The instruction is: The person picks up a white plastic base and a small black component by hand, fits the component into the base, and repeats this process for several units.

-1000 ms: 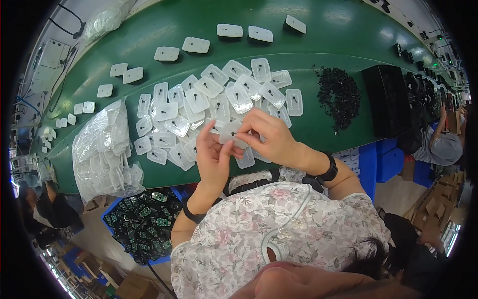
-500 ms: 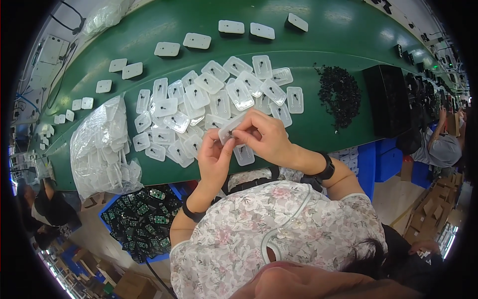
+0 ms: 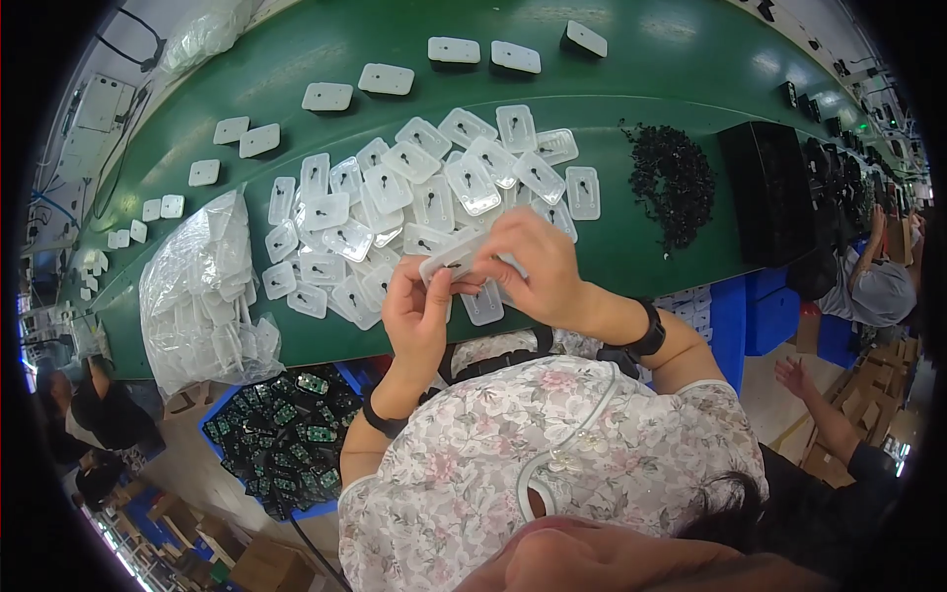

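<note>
My left hand point(image 3: 418, 311) pinches a translucent white plastic cover point(image 3: 446, 260) by its near left end, fingers beneath and thumb along the edge. A small black piece point(image 3: 453, 264) shows in the cover beside the thumb. Over the cover's right end, my right hand point(image 3: 538, 259) has its fingers bent, and motion smears them. Whether it grips the cover or anything small cannot be made out. Just beyond both hands spreads a heap of similar translucent covers point(image 3: 387, 187), many with a small black piece in them.
To the right lie a pile of small black parts point(image 3: 674, 187) and a black box point(image 3: 764, 192). A clear bag of white covers point(image 3: 202, 291) sits at left, above a blue bin of circuit boards point(image 3: 286, 434). White-topped black cases point(image 3: 454, 51) line the far green table point(image 3: 631, 84). Another person's hand point(image 3: 804, 383) shows at right.
My right hand has lifted slightly off the black piece and blurred, its fingers shifting up and right. The left hand keeps the cover, now tilted a little. Another person's arm has come up at right.
</note>
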A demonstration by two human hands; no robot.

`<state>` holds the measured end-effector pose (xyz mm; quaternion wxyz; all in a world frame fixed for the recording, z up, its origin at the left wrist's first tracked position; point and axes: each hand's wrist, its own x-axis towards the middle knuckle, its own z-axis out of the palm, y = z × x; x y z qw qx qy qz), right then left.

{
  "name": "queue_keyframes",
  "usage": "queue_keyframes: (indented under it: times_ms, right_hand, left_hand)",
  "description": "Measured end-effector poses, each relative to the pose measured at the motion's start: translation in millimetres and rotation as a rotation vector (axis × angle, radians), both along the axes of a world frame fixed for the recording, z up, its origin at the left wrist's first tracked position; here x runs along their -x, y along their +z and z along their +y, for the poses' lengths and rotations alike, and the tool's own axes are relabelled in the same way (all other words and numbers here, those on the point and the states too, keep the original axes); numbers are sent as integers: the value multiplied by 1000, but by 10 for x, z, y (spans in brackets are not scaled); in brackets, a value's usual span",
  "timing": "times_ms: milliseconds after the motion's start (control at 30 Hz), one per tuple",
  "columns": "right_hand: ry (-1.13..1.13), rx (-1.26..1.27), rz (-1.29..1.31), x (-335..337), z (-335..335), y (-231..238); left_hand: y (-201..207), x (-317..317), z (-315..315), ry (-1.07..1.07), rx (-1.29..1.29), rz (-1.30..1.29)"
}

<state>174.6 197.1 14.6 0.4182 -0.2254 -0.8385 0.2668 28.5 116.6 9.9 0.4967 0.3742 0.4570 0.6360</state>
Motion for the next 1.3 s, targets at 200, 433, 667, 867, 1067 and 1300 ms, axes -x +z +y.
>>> queue_keyframes:
  times_ms: [200, 433, 667, 867, 1067, 1300]
  right_hand:
    - [-32, 331, 24, -21, 16, 44]
    - [12, 454, -131, 38, -55, 42]
    - [38, 592, -127, -39, -81, 118]
    - [213, 1023, 21, -5, -12, 69]
    - [215, 958, -109, 19, 3, 45]
    - [324, 1046, -94, -11, 30, 41]
  left_hand:
    - [-17, 27, 6, -73, 2, -2]
    - [-110, 65, -77, -82, 36, 56]
    - [17, 107, -119, -185, 111, 90]
    - [31, 158, -107, -135, 190, -42]
    - [-23, 150, -88, -90, 128, -24]
    - [-26, 175, -167, -183, 182, 56]
